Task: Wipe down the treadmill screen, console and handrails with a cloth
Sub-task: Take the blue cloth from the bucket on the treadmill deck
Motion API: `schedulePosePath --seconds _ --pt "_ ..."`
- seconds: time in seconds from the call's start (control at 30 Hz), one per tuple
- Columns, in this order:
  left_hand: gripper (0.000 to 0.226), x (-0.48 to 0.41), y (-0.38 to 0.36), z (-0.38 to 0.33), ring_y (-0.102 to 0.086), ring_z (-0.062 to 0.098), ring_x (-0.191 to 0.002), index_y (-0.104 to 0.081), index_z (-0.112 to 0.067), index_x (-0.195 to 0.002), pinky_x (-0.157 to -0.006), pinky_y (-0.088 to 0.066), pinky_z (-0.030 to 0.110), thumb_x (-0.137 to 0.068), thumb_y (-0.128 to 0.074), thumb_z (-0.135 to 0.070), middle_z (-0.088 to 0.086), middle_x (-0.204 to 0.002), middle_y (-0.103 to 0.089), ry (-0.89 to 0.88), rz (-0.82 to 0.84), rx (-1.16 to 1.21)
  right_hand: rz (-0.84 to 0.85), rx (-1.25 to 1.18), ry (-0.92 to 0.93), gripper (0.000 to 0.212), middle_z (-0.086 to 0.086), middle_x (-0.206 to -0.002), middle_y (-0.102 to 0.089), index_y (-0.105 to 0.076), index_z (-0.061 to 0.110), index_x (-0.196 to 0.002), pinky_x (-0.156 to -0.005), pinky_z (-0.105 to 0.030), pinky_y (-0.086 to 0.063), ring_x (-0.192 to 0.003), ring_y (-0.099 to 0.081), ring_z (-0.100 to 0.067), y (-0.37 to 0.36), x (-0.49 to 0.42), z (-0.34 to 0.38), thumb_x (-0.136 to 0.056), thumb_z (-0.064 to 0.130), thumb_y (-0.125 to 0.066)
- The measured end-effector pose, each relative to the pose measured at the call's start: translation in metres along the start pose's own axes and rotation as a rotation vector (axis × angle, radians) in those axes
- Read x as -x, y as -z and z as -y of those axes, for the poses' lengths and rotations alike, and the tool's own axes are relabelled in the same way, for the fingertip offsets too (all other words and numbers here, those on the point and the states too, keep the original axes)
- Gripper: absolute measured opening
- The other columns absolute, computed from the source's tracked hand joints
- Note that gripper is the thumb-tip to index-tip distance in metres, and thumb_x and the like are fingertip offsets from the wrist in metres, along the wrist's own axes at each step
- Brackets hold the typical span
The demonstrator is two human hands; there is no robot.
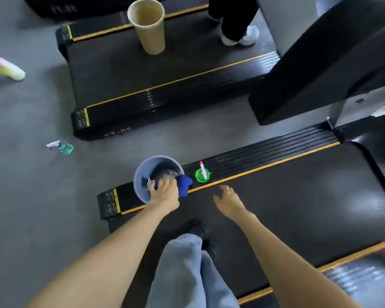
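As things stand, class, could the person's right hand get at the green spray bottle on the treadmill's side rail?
Probably yes. The right hand is open and empty above the belt, and the green spray bottle stands upright just beyond it with nothing between. The left hand is busy at the bucket.

Bare forearms, no sleeves; baggy lt-blue jeans (187, 270), dark shoes (197, 228).

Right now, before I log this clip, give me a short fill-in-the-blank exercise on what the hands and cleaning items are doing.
1. The left hand reaches into the grey ____ at the treadmill's side rail.
2. The cloth beside that hand is ____ in colour.
3. The right hand is open and holds ____.
4. The green spray bottle stands on the treadmill's side ____.

Missing words: bucket; blue; nothing; rail
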State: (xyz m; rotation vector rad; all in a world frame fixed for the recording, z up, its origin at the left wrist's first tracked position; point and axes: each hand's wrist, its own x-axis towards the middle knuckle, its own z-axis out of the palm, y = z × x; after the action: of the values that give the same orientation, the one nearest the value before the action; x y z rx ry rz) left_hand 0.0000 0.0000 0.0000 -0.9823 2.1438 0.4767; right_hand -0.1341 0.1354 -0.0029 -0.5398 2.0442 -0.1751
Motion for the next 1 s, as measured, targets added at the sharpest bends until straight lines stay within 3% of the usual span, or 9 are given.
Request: schedulePosePath --seconds 0.07,0.2,0.5,0.57,0.6,0.67,0.77,0.83,1.0 --pt "0.064 -0.020 -0.016 0.012 -0.027 0.024 -0.138 -0.023 -0.009 -0.144 -0.112 -0.023 0.051 -0.090 -0.055 -0.022 0.005 -0.148 -0.030 0.009 -0.006 0.051 0.005 -0.034 0.042 0.050 -0.010 -0.145 -0.035 -0.026 0.012 -0.144 -0.107 -0.047 -0.030 -0.131 -0.034 -0.031 -0.026 -0.027 0.007 -0.099 0.031 -0.038" --pt "0.046 -0.067 -0.057 0.026 -0.033 0.026 -0.133 -0.038 -0.012 -0.132 -0.109 -0.027 0.050 -0.088 -0.053 -0.015 0.007 -0.141 -0.037 -0.093 0.111 0.109 0.001 -0.134 0.116 0.047 -0.009 -0.148 -0.035 -0.031 0.014 -0.144 -0.109 -0.043 -0.028 -0.133 -0.034 -0.029 -0.073 -0.090 0.023 -0.101 0.033 -0.030" --pt "0.037 -0.175 -0.132 0.041 -0.047 0.029 -0.121 -0.045 -0.008 -0.127 -0.094 -0.038 0.042 -0.092 -0.052 -0.021 0.007 -0.132 -0.045 -0.074 0.091 0.281 0.076 -0.195 0.121 0.060 -0.007 -0.151 -0.030 -0.019 0.012 -0.148 -0.107 -0.032 -0.030 -0.136 -0.034 -0.024 -0.134 -0.232 0.028 -0.095 0.012 -0.048" --pt "0.036 -0.188 -0.142 0.035 -0.047 0.029 -0.120 -0.045 -0.007 -0.125 -0.096 -0.039 0.041 -0.090 -0.053 -0.014 0.008 -0.132 -0.044 -0.066 0.123 0.322 0.107 -0.178 0.056 0.052 -0.011 -0.137 -0.047 -0.033 0.008 -0.141 -0.101 -0.032 -0.037 -0.124 -0.046 -0.027 -0.140 -0.251 0.022 -0.093 0.015 -0.052" --pt "0.037 -0.193 -0.147 0.031 -0.047 0.029 -0.120 -0.044 -0.007 -0.125 -0.097 -0.040 0.041 -0.090 -0.052 -0.012 0.009 -0.132 -0.044 -0.064 0.143 0.338 0.131 -0.176 0.027 0.040 -0.011 -0.120 -0.058 -0.046 0.006 -0.129 -0.095 -0.032 -0.042 -0.111 -0.053 -0.027 -0.142 -0.258 0.021 -0.092 0.019 -0.054" --pt "0.040 -0.194 -0.150 0.023 -0.046 0.030 -0.121 -0.041 -0.006 -0.128 -0.101 -0.039 0.042 -0.090 -0.051 -0.013 0.011 -0.134 -0.042 -0.053 0.176 0.369 0.165 -0.094 0.004 0.029 -0.007 -0.088 -0.060 -0.057 0.006 -0.101 -0.083 -0.033 -0.046 -0.090 -0.056 -0.025 -0.142 -0.262 0.021 -0.091 0.033 -0.056" --pt "0.044 -0.186 -0.144 0.017 -0.045 0.029 -0.123 -0.039 -0.006 -0.132 -0.102 -0.039 0.042 -0.090 -0.051 -0.011 0.011 -0.136 -0.040 -0.035 0.168 0.376 0.091 0.245 0.029 0.044 -0.001 -0.075 -0.050 -0.044 0.017 -0.069 -0.080 -0.033 -0.044 -0.091 -0.052 -0.023 -0.132 -0.251 0.022 -0.088 0.056 -0.050" --pt "0.046 -0.174 -0.131 0.016 -0.045 0.029 -0.123 -0.038 -0.009 -0.132 -0.101 -0.040 0.043 -0.088 -0.052 -0.011 0.009 -0.136 -0.042 -0.036 0.152 0.387 0.015 0.298 0.085 0.042 0.002 -0.071 -0.044 -0.041 0.020 -0.065 -0.085 -0.034 -0.041 -0.095 -0.042 -0.018 -0.121 -0.229 0.027 -0.088 0.054 -0.050" --pt "0.062 -0.125 -0.064 -0.012 -0.043 0.027 -0.127 -0.032 -0.010 -0.136 -0.103 -0.038 0.042 -0.084 -0.064 -0.024 0.007 -0.138 -0.041 -0.105 0.125 0.405 0.069 -0.216 0.116 0.025 -0.002 -0.067 -0.050 -0.048 0.009 -0.069 -0.061 -0.026 -0.040 -0.066 -0.048 -0.016 -0.060 -0.161 0.033 -0.085 0.024 -0.059"
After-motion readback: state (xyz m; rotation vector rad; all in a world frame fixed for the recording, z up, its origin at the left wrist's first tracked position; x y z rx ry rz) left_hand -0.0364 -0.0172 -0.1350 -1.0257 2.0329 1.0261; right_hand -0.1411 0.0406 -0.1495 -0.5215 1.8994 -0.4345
